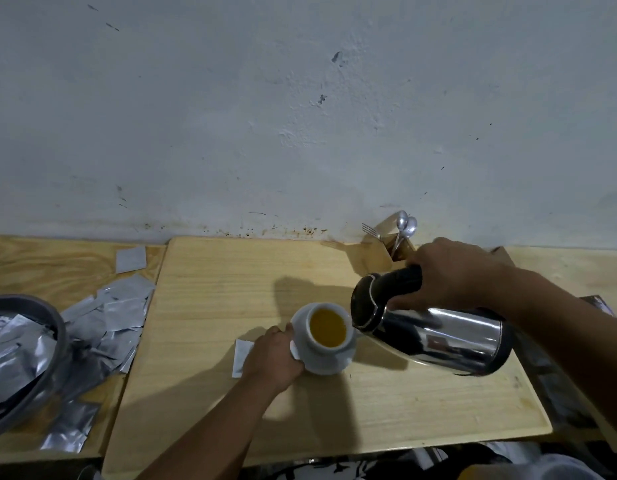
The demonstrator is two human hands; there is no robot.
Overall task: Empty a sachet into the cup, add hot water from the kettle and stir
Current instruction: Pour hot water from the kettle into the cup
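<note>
A white glazed cup (pixel 329 356), round and squat, stood near the middle of a pale wooden board (pixel 210 292) with a raised rim, its grain running lengthwise. Inside the cup lay an opaque yellow-orange liquid, smooth on top. The left hand (pixel 272 358) was curled against the cup's left side, fingers wrapped on the glaze. Just left of that hand a flat, matte white sachet (pixel 240 356) lay on the board, partly hidden by the hand.

The right hand (pixel 449 271) was closed around the black plastic handle of a kettle (pixel 438 336), a polished steel cylinder with a glossy black lid. The kettle was tipped steeply, its spout at the cup's right rim.

Beyond the board's left edge, crinkled silver foil packets (pixel 116 313) were heaped on the wooden bench, some spilling from a round grey bin (pixel 56 325). At the board's far right corner, metal spoons (pixel 405 225) and a fork (pixel 369 229) stood against the rough, chipped wall (pixel 300 98).
</note>
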